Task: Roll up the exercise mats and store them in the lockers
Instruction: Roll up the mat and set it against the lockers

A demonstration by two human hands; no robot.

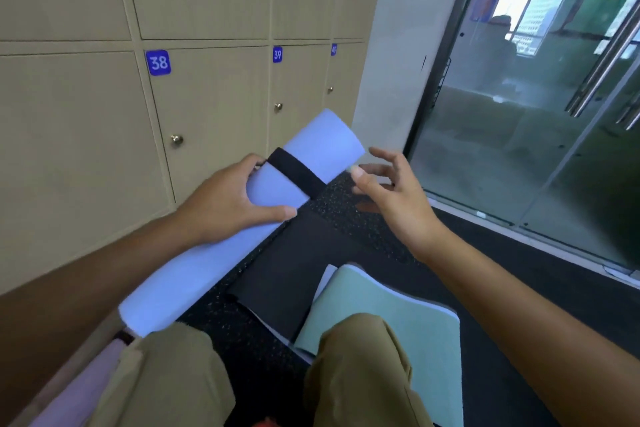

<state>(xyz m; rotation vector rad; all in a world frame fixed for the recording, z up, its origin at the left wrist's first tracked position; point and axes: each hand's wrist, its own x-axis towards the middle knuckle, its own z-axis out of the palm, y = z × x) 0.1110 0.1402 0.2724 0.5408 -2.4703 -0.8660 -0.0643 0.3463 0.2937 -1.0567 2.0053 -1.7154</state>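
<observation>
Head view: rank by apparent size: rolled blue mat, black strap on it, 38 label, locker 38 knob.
1. rolled blue mat
2. black strap
3. 38 label
4. locker 38 knob
Mat is nearest the camera, which exaggerates its lead.

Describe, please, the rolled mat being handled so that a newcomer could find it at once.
Start at the wall of tan lockers; on the dark speckled floor below number 38 lies the rolled mat, under the left hand. It alone is pale blue and bound by a black strap; the green mat nearby lies unrolled.
</observation>
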